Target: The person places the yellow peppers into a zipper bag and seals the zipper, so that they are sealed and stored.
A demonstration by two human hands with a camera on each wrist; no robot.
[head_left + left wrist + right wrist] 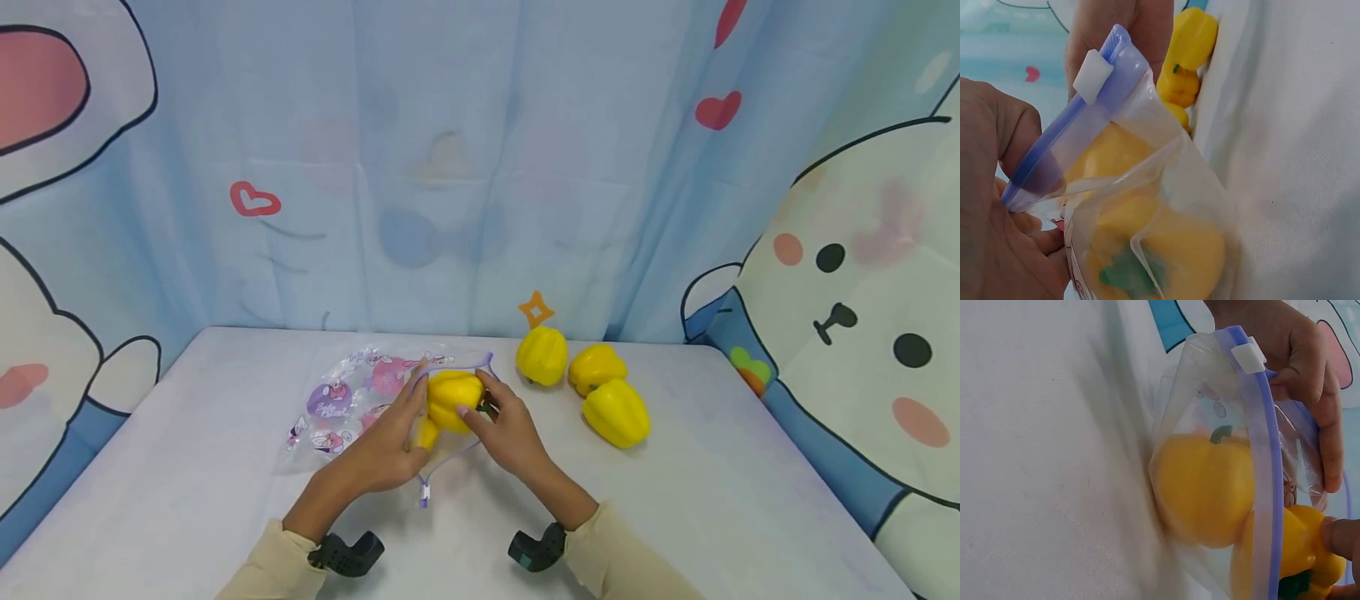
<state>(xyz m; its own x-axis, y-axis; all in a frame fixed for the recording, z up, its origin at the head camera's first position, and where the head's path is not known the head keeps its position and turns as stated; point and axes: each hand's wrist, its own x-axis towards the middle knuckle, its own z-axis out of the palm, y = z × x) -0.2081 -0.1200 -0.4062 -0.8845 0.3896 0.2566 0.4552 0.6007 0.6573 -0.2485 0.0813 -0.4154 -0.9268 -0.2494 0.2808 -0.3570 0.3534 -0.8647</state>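
Note:
A clear zip bag (330,417) with pink and purple cartoon prints lies on the table, its purple-rimmed mouth spread towards the right. My left hand (375,450) holds the bag by its mouth, the thumb over the rim in the left wrist view. My right hand (513,429) grips a yellow bell pepper (453,396) by its stem end, partly inside the mouth. Another yellow bell pepper (1204,487) with a green stem sits inside the bag, seen through the plastic. A white slider (1249,356) is at one end of the zip.
To the right of the bag, three more yellow items stand together: a bell pepper (542,356) at the back, a second pepper (596,368), and a third pepper (617,413) nearer me. A cartoon-printed curtain (435,167) hangs behind the white table (712,483).

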